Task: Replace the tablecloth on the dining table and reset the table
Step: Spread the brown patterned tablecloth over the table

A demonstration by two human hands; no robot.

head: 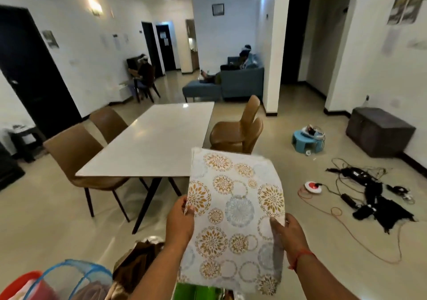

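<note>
I hold a folded tablecloth [233, 209], white with gold and blue round flower prints, upright in front of me. My left hand [179, 222] pinches its left edge, thumb on the front. My right hand [288, 232] grips its right edge lower down. Ahead stands the dining table [159, 142], a bare white top on dark crossed legs, with nothing on it. The cloth covers the table's near right corner from my view.
Two brown chairs [76, 154] stand at the table's left side, stacked brown chairs [240, 128] at its right. Cables and a red-white socket reel [313, 187] lie on the floor to the right. A basket [69, 281] with fabrics sits near my feet. Two people sit far back.
</note>
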